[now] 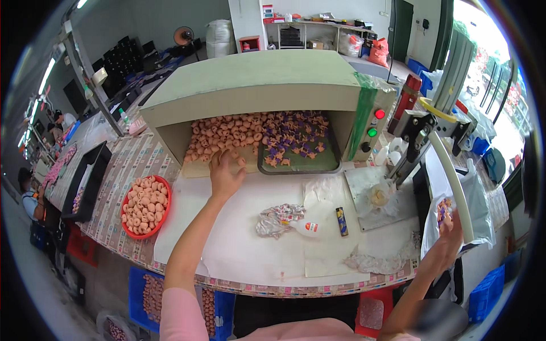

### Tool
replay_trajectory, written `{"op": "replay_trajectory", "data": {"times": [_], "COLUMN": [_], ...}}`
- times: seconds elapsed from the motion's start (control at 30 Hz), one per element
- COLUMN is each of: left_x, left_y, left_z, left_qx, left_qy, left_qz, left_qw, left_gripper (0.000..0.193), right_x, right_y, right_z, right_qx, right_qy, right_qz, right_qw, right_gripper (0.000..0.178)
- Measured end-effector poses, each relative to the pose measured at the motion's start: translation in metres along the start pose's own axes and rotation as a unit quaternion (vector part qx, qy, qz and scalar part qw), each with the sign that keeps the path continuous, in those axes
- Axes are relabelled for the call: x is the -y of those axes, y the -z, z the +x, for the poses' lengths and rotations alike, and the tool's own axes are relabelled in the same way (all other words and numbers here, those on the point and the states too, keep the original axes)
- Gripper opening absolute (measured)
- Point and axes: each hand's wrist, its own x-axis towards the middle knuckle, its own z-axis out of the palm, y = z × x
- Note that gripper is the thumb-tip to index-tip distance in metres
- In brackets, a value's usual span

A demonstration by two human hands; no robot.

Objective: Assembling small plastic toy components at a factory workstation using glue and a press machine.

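Note:
My left hand (pixel 226 175) reaches into the front of the green-topped open box (pixel 250 71), its fingers bent around a peach-coloured round piece at the edge of the pile. That pile of small hollow round pieces (pixel 222 133), which look like doll heads, covers the box's left part. Beside it, a dark tray (pixel 296 169) holds small purple and peach figure parts (pixel 293 133). At the far right, my right hand (pixel 446 241) is at a white-lined bin (pixel 429 224), its fingers close together against small purple and orange pieces (pixel 444 209). Whatever those fingers hold is hidden.
A red basket (pixel 166 207) of peach round pieces stands left. A crumpled wrapper (pixel 278 219) and a dark blue tube (pixel 341 221) lie on the white sheet. A metal press (pixel 415 136) with a curved pale bar (pixel 452 182) rises right. Blue crates (pixel 136 295) sit below.

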Motion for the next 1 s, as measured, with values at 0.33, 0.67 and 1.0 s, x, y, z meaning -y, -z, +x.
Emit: {"op": "replay_trajectory", "data": {"times": [0.33, 0.67, 1.0], "left_x": [-0.003, 0.035, 0.027], "left_y": [-0.079, -0.158, -0.128], "left_z": [0.178, 0.199, 0.146], "left_qx": [0.19, 0.168, 0.06], "left_qy": [0.0, 0.101, -0.102], "left_qz": [0.111, 0.13, 0.067], "left_qw": [0.975, 0.972, 0.991], "left_gripper": [0.079, 0.041, 0.041], "right_x": [0.052, 0.002, -0.001], "right_y": [-0.066, -0.088, -0.086], "right_z": [-0.095, -0.06, -0.084], "right_qx": [0.339, 0.359, 0.376], "right_qy": [-0.202, -0.232, -0.21], "right_qz": [-0.022, 0.005, 0.026], "right_qw": [0.918, 0.904, 0.902], "right_gripper": [0.035, 0.03, 0.026]}}
